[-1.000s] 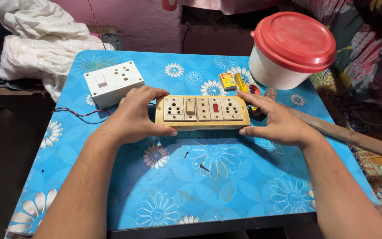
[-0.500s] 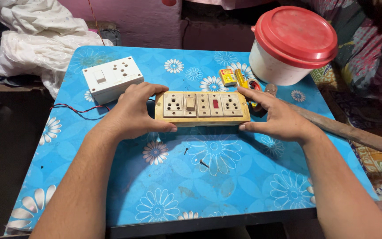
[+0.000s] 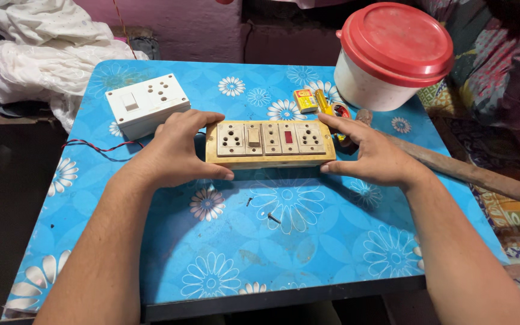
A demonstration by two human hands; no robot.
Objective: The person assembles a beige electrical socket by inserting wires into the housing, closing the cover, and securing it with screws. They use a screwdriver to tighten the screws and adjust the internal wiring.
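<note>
We clamp our left hand and right hand on the two ends of the wooden switchboard, steadying it flat mid-table, nearer the far edge, sockets up, loose screws just before it.

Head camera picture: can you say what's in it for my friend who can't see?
Two bare hands, the left hand and the right hand, grip the ends of a wooden switchboard on a blue flowered table. A white socket box sits beyond the left hand; a white tub with a red lid stands at the far right.
</note>
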